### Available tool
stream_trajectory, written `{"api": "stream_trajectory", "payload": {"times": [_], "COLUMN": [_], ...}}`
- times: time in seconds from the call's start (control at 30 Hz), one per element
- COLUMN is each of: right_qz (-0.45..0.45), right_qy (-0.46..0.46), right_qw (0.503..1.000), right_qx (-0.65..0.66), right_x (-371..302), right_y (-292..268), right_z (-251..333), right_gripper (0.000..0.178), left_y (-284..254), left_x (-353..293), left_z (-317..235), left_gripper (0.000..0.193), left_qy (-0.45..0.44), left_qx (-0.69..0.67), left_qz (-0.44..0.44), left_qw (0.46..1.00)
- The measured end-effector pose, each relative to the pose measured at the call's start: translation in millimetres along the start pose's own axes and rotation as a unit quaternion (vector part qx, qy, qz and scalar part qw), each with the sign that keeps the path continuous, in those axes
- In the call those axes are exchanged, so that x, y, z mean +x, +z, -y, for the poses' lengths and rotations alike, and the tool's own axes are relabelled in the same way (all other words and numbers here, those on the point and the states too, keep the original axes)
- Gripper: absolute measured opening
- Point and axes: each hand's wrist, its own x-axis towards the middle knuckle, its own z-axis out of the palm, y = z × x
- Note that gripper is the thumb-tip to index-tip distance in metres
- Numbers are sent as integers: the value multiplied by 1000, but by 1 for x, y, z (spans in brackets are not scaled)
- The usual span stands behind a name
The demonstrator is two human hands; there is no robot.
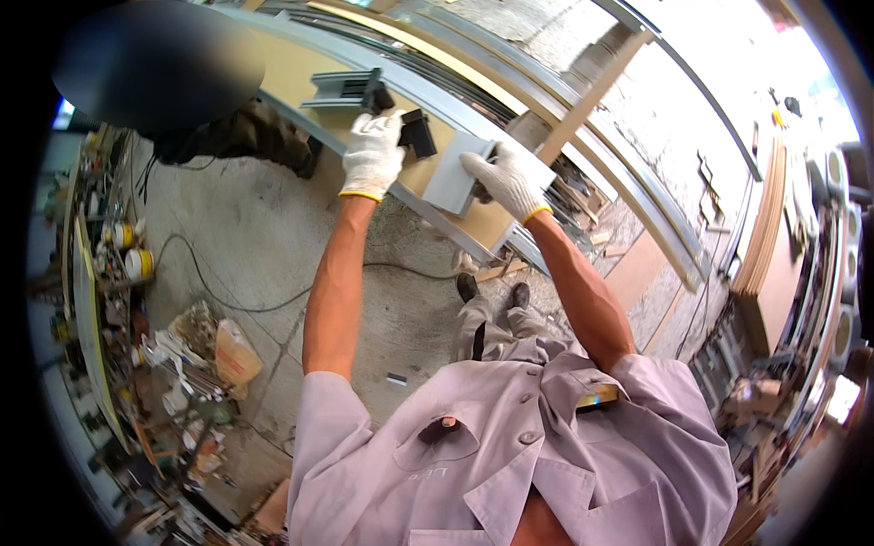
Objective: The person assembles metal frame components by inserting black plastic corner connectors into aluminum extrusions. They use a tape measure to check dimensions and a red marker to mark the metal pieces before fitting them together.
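My left hand (372,156), in a white knitted glove with a yellow cuff, reaches over the workbench with its fingers curled. A black angled block (418,134) lies against the thumb side of that glove; whether the fingers hold anything is hidden. Just beyond the fingertips is a short grey grooved profile (339,90) with a black part at its end. My right hand (506,182), gloved alike, is closed over the right side of a flat light-grey metal piece (452,176). Something dark shows beneath its fingers, partly covered.
The long workbench (300,65) has a tan top and grey metal edging. Long metal profiles (628,196) lie beyond it. A person, partly blurred, stands at the far left by dark trousers (241,136). A cable (205,282) crosses the floor; scraps and a bag (238,355) lie left.
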Motion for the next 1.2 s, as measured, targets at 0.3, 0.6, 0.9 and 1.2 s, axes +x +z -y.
{"api": "stream_trajectory", "payload": {"times": [0.3, 0.6, 0.9, 1.2], "right_qz": [-72, -221, -415, -549], "right_qy": [-82, -121, -176, -75], "right_qw": [971, 967, 889, 832], "right_qx": [213, 26, -79, -22], "right_x": [-101, -312, -527, -683], "right_y": [-74, -195, -316, -415], "right_z": [-64, -164, -311, -398], "right_gripper": [40, 22, 19, 19], "left_y": [-49, -35, -15, 17], "left_x": [-60, -148, -252, -315], "left_z": [-125, -378, -665, -855], "left_gripper": [30, 38, 51, 33], "left_qy": [-171, -201, -125, -67], "left_qx": [-555, -841, -644, -734], "left_qz": [13, 126, 156, 294], "left_qw": [814, 486, 738, 609]}}
